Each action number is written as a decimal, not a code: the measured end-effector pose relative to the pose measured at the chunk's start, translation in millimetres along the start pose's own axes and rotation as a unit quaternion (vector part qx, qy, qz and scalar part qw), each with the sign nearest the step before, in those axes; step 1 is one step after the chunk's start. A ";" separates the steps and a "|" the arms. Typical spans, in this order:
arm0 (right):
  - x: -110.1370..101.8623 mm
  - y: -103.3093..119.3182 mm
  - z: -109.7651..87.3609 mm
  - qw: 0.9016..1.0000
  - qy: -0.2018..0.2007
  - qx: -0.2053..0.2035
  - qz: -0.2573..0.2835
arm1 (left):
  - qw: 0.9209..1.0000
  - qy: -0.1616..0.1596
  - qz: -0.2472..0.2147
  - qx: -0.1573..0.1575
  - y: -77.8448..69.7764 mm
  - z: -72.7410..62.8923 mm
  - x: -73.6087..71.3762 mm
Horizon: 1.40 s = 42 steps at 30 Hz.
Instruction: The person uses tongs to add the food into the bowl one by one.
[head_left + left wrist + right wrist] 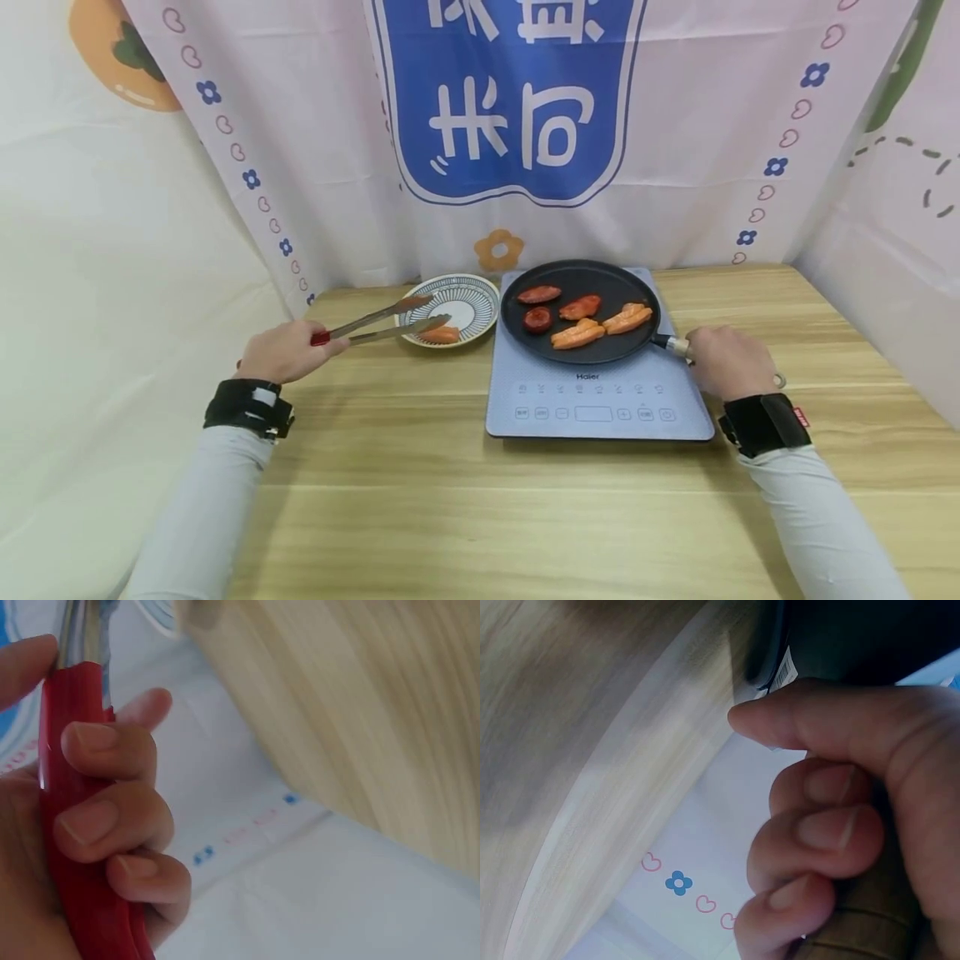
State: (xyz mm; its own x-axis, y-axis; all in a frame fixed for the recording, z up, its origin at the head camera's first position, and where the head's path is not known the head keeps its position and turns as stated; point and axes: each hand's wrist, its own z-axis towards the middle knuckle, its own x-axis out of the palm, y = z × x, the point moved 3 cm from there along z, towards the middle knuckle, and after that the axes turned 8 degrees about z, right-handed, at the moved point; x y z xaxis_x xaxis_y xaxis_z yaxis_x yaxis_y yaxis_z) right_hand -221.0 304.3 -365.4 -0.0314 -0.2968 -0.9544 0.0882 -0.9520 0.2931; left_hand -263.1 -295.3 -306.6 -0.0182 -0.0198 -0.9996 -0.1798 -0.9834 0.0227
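My left hand [283,350] grips metal tongs [375,335] by their red handle, with the fingers curled round it in the left wrist view. The tongs' two arms stand spread over a patterned plate [481,292], the nearer tip overlapping an orange piece of food [441,334] at the plate's near edge. On the right, my right hand [729,360] holds the wooden handle [870,919] of a black frying pan [577,279]. In the pan lie two orange pieces [577,334], two reddish elongated pieces [580,307] and a round red piece [537,319].
Under the pan is a light blue induction cooker [600,425] with touch buttons along its front. Both stand on a wood-grain table [390,500]. A printed cloth [315,150] hangs right behind the table, and pale cloth [915,275] closes off the sides.
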 end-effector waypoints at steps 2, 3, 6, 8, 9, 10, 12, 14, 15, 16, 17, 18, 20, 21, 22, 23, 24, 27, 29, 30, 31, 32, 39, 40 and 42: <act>0.9 -0.3 0.3 1.000 0.001 0.001 0.000 | 1.000 0.013 0.001 0.003 8.6 4.3 2.5; 1.0 -0.4 0.3 1.000 0.002 0.002 0.001 | 1.000 0.017 0.001 0.006 12.1 6.2 3.3; 1.5 -0.2 0.1 1.000 0.002 0.005 0.000 | 1.000 0.022 0.007 0.021 21.9 12.0 4.8; 1.3 0.2 -0.2 1.000 0.000 0.005 0.001 | 0.999 0.021 0.010 0.032 27.6 15.5 4.3; 1.1 0.3 -0.3 1.000 -0.001 0.005 0.001 | 0.999 0.023 0.011 0.036 29.0 16.5 3.3; 1.0 0.4 -0.2 1.000 -0.001 0.005 0.001 | 0.999 0.025 0.013 0.040 30.2 17.7 2.4; 0.8 0.3 -0.1 1.000 -0.001 0.005 0.002 | 0.998 0.025 0.020 0.047 29.3 20.0 -0.9; -0.1 0.3 -0.6 1.000 -0.001 0.004 0.001 | 0.998 0.024 0.031 0.052 26.4 22.5 -4.1; -0.4 0.3 -0.6 1.000 -0.001 0.005 0.001 | 0.998 0.023 0.036 0.056 24.0 23.9 -5.4; -0.7 0.4 -0.6 1.000 -0.002 0.005 -0.001 | 0.997 0.021 0.040 0.059 21.7 25.8 -5.9; -1.0 0.4 -0.6 1.000 -0.003 0.005 -0.001 | 0.997 0.017 0.044 0.062 19.3 28.0 -5.8; -1.2 0.5 -0.6 1.000 -0.005 0.005 -0.002 | 0.997 0.016 0.047 0.065 17.0 30.4 -4.5; -1.0 0.2 -0.2 1.000 -0.006 0.006 -0.003 | 0.997 0.017 0.043 0.067 12.1 33.6 -1.4; -0.7 0.2 0.0 1.000 -0.006 0.006 -0.004 | 0.997 0.019 0.039 0.065 9.4 34.9 0.8; -0.5 0.4 0.2 1.000 -0.008 0.006 -0.005 | 0.997 0.020 0.035 0.062 6.8 36.1 3.5; -0.3 0.4 0.2 1.000 -0.008 0.006 -0.005 | 0.998 0.021 0.031 0.058 4.0 36.6 5.7; -0.2 0.5 0.1 1.000 -0.008 0.006 -0.006 | 0.998 0.023 0.026 0.054 1.2 37.0 7.9; 0.0 1.4 -0.2 1.000 -0.010 0.004 -0.010 | 0.999 0.022 0.021 0.039 -7.5 37.5 12.9; -0.2 1.7 -0.3 1.000 -0.010 0.004 -0.013 | 0.999 0.017 0.024 0.033 -12.6 37.5 14.1; -0.1 1.9 -0.2 1.000 -0.010 0.003 -0.014 | 0.999 0.014 0.027 0.032 -15.2 37.7 14.0; -0.2 2.1 -0.2 1.000 -0.010 0.003 -0.014 | 0.999 0.011 0.029 0.034 -18.0 37.5 13.0; 0.1 2.1 0.1 1.000 -0.009 0.004 -0.014 | 0.999 0.008 0.033 0.036 -20.4 37.5 11.7; 0.8 2.8 0.2 1.000 -0.010 0.003 -0.010 | 0.997 0.019 0.062 0.050 -26.7 38.6 -5.0; 0.8 3.1 0.1 1.000 -0.010 0.003 -0.010 | 0.996 0.024 0.067 0.048 -26.4 39.1 -6.1; 0.4 2.6 -0.1 1.000 -0.009 0.002 -0.012 | 0.996 0.036 0.066 0.039 -25.1 40.2 -5.6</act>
State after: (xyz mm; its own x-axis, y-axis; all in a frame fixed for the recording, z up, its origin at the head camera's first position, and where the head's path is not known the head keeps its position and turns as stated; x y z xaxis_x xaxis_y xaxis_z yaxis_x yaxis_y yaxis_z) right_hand -220.7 301.7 -365.1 -0.0520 -0.2752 -0.9600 0.0823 -0.9592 0.2705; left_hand -298.0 -263.3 -301.0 0.0243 -0.1641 -0.9861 -0.2560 -0.9546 0.1525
